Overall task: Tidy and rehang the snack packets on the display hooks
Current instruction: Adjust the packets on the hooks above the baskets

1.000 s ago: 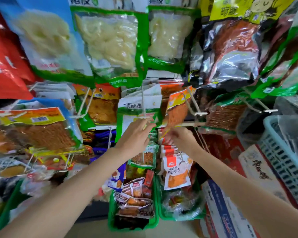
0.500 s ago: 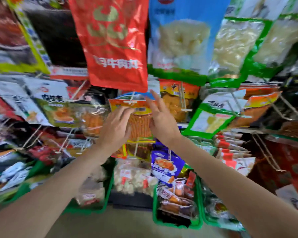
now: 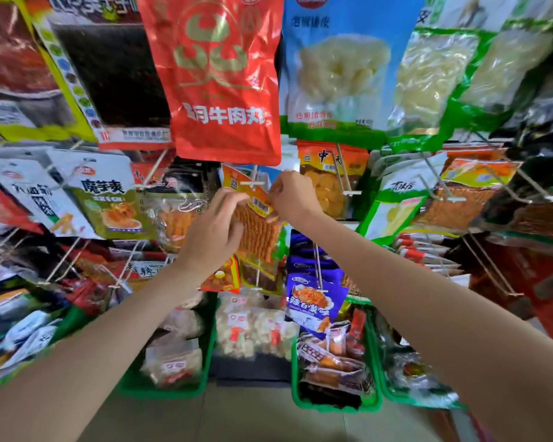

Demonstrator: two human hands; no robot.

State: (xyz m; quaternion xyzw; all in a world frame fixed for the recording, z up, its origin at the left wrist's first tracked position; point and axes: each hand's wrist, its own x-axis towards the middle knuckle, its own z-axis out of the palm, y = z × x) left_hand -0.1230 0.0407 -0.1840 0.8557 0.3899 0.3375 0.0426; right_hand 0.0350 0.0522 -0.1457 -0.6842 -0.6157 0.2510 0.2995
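Reaching up at a crowded snack display, a person works one orange packet [image 3: 258, 218] onto a white hook [image 3: 253, 184]. The left hand [image 3: 213, 232] curls its fingers round the packet's left edge; the right hand [image 3: 292, 196] pinches its upper right corner. The packet hangs tilted between both hands, long axis running down and rightward, its header just below the hook's tip, beneath a large red bag [image 3: 221, 74]. Half a second earlier the right fingers were spread straight; now they have closed on the header.
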